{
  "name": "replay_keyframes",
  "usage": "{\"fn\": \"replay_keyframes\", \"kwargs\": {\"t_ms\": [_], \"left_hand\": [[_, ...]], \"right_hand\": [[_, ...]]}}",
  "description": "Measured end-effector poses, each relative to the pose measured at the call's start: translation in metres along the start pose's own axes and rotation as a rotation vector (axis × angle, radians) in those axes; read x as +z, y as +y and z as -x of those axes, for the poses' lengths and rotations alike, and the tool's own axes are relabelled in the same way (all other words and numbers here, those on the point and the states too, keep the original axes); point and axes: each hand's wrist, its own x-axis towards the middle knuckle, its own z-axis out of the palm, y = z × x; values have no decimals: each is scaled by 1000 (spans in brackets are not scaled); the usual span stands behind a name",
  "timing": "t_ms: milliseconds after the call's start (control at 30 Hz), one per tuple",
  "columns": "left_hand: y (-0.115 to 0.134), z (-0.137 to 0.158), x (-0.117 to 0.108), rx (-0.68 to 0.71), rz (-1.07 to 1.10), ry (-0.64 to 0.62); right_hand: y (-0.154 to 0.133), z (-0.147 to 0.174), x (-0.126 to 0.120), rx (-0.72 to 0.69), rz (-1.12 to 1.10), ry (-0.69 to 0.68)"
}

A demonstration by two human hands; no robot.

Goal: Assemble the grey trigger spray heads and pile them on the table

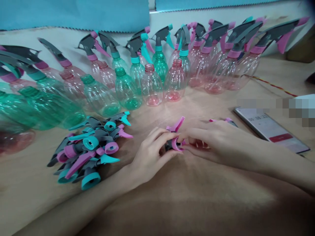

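Observation:
Both my hands meet over the table around one spray trigger head, dark grey with a pink collar and pink trigger. My left hand grips its grey body from the left, fingers curled over it. At the collar, the fingertips of my right hand pinch the pink ring from the right; whether a small part is also between them is hidden. Left of my hands lies a heap of loose trigger heads in grey with pink or turquoise parts. Another pink and grey piece shows partly behind my right hand.
Along the wall stand several clear pink and green bottles, some fitted with trigger heads. Open-necked ones, such as a green bottle and a pink bottle, form the front row. A phone showing a timer lies at right, near a twisted cord.

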Motion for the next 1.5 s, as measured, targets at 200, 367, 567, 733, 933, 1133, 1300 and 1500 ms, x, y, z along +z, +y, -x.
{"fn": "replay_keyframes", "kwargs": {"t_ms": [200,367,567,733,933,1133,1300,1500], "left_hand": [[1,0,0,5,-25,-34],[13,12,-9,-16,-158,-48],[18,27,-47,37,-468,43],[3,30,-89,-13,-799,46],[-11,43,-112,-140,-832,-38],[13,51,-92,-149,-650,-57],[38,51,-61,-266,-152,-84],[39,44,-21,-622,650,-157]], "right_hand": [[0,-1,5,2,48,-36],[-6,-4,10,-10,-12,-61],[-17,-7,12,5,-105,-3],[-21,-14,11,36,-98,-16],[7,3,2,140,93,-16],[48,52,-9,156,256,121],[67,71,3,208,347,131],[82,64,25,187,324,195]]}}
